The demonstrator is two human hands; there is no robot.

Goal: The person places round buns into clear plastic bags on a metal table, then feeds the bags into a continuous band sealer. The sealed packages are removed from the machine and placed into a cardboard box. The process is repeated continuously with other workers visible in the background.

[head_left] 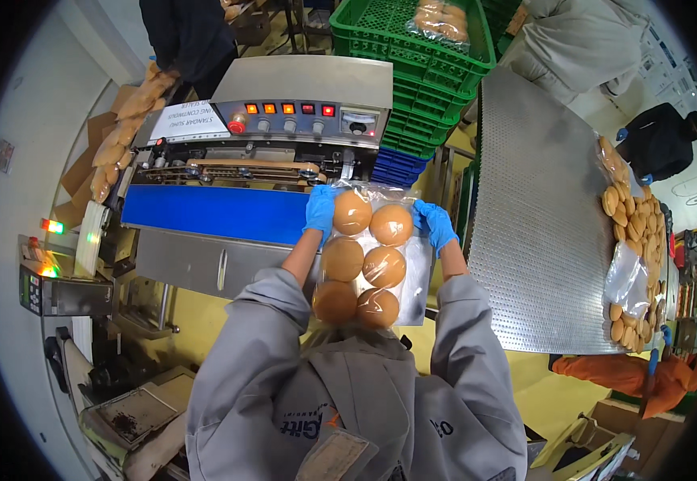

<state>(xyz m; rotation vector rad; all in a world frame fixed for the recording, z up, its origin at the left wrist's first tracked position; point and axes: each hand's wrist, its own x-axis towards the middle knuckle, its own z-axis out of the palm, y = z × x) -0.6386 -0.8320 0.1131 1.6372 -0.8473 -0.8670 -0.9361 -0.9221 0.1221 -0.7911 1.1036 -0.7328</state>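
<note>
The left hand [321, 210] and right hand [436, 225] each have their grip clamped on a far corner of a bag of six buns [367, 256], right of the blue belt [216, 213] (a steel machine [304, 78] stands beyond).

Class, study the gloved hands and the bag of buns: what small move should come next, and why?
Probably ease the bag of buns slightly left toward the blue belt: the left hand and right hand hold its upper corners, and its upper end lies by the belt's right end.
</note>
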